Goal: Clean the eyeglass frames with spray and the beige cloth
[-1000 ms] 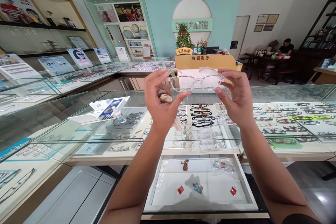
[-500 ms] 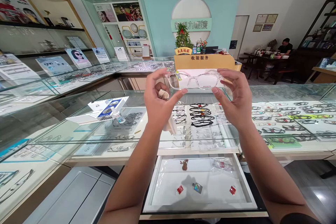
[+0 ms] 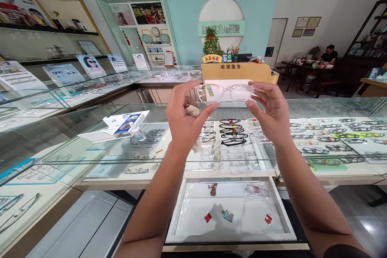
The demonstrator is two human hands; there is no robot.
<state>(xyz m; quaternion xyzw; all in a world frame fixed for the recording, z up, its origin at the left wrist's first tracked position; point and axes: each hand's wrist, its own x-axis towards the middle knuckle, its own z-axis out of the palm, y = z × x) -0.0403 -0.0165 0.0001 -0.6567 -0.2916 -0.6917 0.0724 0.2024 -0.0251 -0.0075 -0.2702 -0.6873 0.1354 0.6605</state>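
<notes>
A clear-framed pair of eyeglasses [image 3: 226,93] is held up in front of me, with a yellow-green tag on its left lens and printed letters on the right one. My left hand [image 3: 186,115] grips its left side between thumb and fingers. A beige cloth [image 3: 192,110] is tucked in the curled fingers of that hand and hangs down behind the wrist. My right hand [image 3: 269,109] pinches the right side of the frame, thumb below and fingers above. Both hands are above the glass display counter [image 3: 169,165].
Below, an open white drawer [image 3: 196,229] holds small red tags, a brown item and a plastic-wrapped piece. On the glass stand an opened white-and-blue box [image 3: 121,127] and a small bottle [image 3: 138,133]. Several spectacle frames [image 3: 232,133] lie inside the counter. A person [image 3: 329,54] sits far right.
The eyeglasses have turned slightly, the left side swinging round a little, and my left hand has shifted a bit to the right. Both hands keep their hold.
</notes>
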